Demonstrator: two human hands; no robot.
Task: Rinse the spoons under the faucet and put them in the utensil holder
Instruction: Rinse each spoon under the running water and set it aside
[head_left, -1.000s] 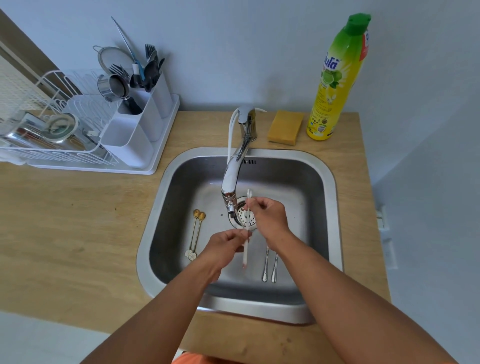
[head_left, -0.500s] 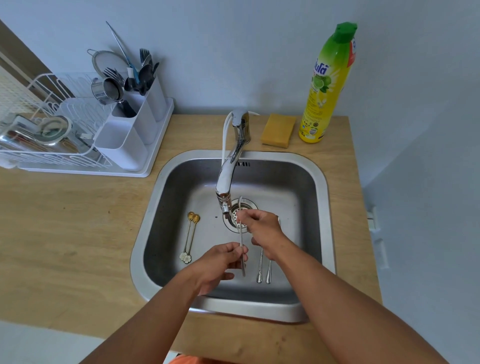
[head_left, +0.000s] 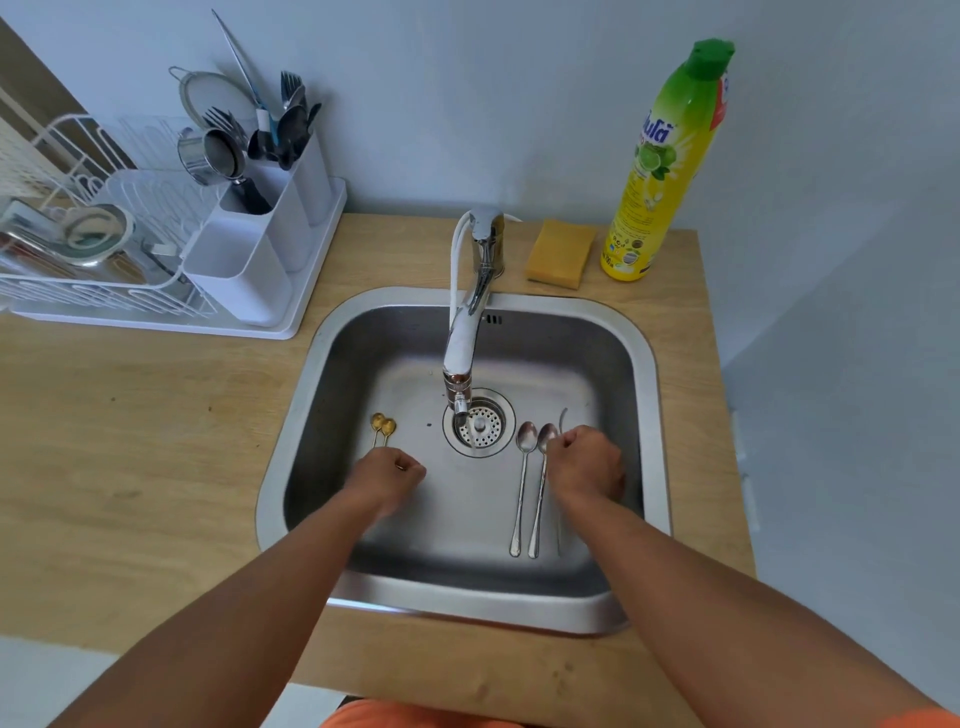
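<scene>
The sink (head_left: 644, 364) is grey brushed steel, set in a pale wood-grain worktop (head_left: 130, 441). Left of its drain lie two gold spoons (head_left: 383, 428); right of it, two silver spoons (head_left: 530, 488). The faucet (head_left: 467, 322) is shiny chrome. Behind the sink sit a yellow sponge (head_left: 560, 253) and a yellow bottle (head_left: 670, 161) with a green top and lime picture. The utensil holder (head_left: 244, 260) and dish rack (head_left: 78, 296) are white.

Sponge (head_left: 560, 253) and soap bottle (head_left: 670, 161) up on the counter (head_left: 130, 431), well beyond the fingers; dish rack (head_left: 88, 249) far off left.
</scene>
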